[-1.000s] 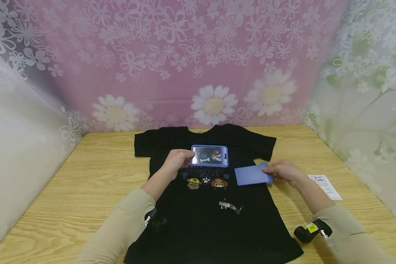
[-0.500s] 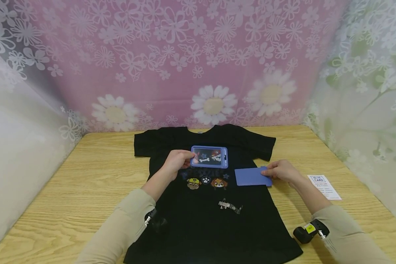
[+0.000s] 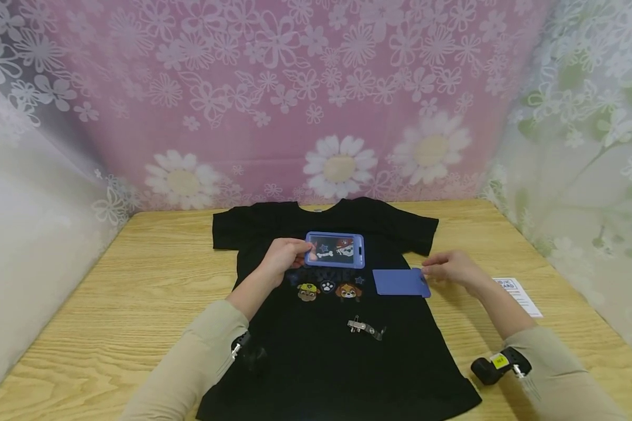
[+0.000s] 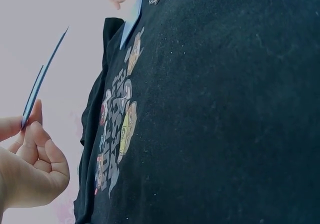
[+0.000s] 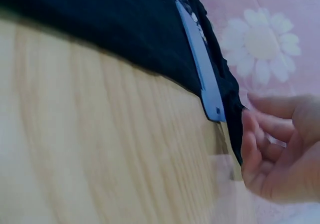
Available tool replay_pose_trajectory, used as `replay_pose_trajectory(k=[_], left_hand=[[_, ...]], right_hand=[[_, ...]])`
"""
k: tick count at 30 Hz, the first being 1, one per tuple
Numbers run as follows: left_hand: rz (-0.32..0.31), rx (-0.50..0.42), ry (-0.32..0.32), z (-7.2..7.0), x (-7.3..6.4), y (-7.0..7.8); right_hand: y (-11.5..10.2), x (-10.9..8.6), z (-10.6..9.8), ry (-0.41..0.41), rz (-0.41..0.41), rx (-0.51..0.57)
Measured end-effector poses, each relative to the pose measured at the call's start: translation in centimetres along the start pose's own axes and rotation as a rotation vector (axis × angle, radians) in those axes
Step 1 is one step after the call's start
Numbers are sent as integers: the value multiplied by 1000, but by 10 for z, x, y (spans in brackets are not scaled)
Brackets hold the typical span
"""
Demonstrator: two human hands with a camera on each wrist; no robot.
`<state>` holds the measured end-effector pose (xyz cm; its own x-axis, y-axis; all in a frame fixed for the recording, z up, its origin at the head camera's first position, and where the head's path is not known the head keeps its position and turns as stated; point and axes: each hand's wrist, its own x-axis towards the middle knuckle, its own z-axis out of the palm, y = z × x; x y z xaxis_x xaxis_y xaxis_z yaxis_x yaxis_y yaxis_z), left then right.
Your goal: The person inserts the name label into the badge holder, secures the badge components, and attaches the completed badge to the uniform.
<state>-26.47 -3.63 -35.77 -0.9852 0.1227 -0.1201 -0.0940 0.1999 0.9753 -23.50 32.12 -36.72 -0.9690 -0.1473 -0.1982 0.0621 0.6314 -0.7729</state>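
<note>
My left hand pinches the left end of a blue card holder frame with a see-through window, lifted over a black T-shirt. Edge-on, the same frame looks thin in the left wrist view, between thumb and fingers. A flat blue panel lies on the shirt's right side, its right end over the shirt's edge. Beside that end is my right hand, fingers loosely bent. The right wrist view shows a gap between this hand and the panel, with nothing held.
A metal badge clip with a dark strap lies on the shirt's lower middle. A white printed card is on the wooden table at right, partly behind my right wrist. Floral curtains enclose the back and sides.
My right hand has let go of the blue panel and drawn slightly up and right of it. The panel now lies flat. My left hand keeps the frame in nearly the same place.
</note>
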Motion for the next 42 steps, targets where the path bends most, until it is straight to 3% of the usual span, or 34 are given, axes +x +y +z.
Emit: replay_pose_trajectory(k=[8, 16, 32, 42], left_hand=[[-3, 6, -13, 1, -1, 3], [-2, 4, -9, 0, -1, 2], [-10, -30, -7, 0, 1, 2], [1, -47, 21, 1, 0, 3]], right_hand=[[7, -8, -18, -61, -72, 25], [28, -21, -47, -12, -69, -2], [83, -50, -99, 31, -16, -200], [112, -52, -111, 57, -4, -300]])
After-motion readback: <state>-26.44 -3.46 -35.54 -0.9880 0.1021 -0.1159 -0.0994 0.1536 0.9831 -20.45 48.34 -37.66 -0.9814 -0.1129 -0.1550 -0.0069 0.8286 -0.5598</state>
